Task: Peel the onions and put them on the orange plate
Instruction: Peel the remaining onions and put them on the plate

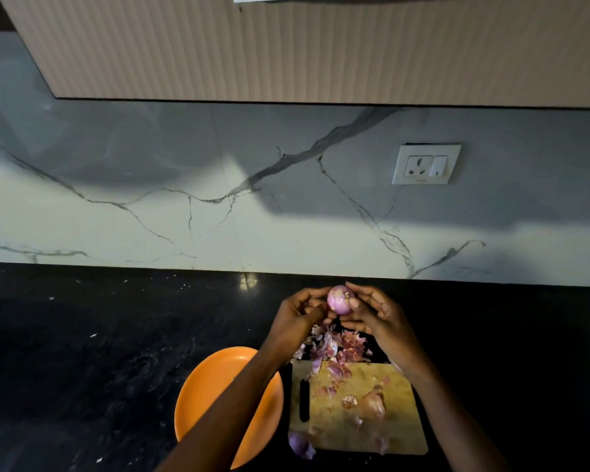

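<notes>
Black polished stone forms the countertop (82,369), flecked with pale specks and backed by a white marble-patterned wall with grey veins; a white socket plate (425,164) is set in that wall. Near the front edge of the countertop lies the orange plate (198,403), round, smooth and shallow, partly covered by the left forearm. Just beside it to the right lies a rectangular cutting board (399,424), pale wood grain, with a dark slot handle along its left edge. One unpeeled onion (372,406), tan and papery, rests on the board; a purple onion piece (300,444) lies at the board's front left corner. Loose peels (338,349), thin and pink-purple, are heaped across the board's rear edge. Above that heap, both hands hold the peeled onion (340,299), glossy, purple and oval, its long axis running top to bottom in the view. The left hand (295,316) curls its fingers around the onion's left side; the right hand (377,316) pinches the right side with thumb and fingertips.
</notes>
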`<state>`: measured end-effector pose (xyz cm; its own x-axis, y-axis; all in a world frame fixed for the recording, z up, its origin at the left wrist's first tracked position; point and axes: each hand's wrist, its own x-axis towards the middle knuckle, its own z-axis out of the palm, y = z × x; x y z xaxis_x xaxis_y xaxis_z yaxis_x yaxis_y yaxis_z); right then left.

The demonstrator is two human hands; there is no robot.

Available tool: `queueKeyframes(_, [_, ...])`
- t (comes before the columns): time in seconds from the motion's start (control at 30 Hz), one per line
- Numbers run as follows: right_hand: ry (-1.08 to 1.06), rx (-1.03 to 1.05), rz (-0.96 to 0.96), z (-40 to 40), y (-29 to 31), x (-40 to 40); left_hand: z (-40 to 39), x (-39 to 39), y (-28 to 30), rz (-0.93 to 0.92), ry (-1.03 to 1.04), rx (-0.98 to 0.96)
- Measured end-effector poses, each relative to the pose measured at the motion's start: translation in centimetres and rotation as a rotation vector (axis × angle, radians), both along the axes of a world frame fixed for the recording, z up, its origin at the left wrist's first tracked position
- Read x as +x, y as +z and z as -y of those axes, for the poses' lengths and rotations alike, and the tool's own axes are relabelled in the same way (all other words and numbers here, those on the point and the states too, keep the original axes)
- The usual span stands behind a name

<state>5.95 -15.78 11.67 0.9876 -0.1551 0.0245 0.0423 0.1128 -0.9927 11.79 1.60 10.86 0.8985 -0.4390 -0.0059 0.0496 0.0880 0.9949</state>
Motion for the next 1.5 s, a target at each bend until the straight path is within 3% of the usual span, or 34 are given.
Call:
queueKeyframes(0.37, [-0.015, -0.012, -0.003, 0.0, 0.0, -0.1, 0.0, -0.5, 0.5, 0.023, -0.016, 0.032])
queueKeyframes(0.6, [-0.123, 0.006, -0.001, -0.1, -0.6, 0.5, 0.7, -1.3, -0.3, 0.019, 0.165, 0.005])
queueKeyframes(1.13, [-0.135, -0.081, 0.01, -0.6, -1.6, 0.9, 1.4, -0.3, -1.2, -0.035, 0.306, 0.089])
queueKeyframes(1.5, [-0.137, 0.05, -0.078, 0.7, -1.4, 0.6, -0.1, 0.7, -2.0, -0.053, 0.291, 0.199])
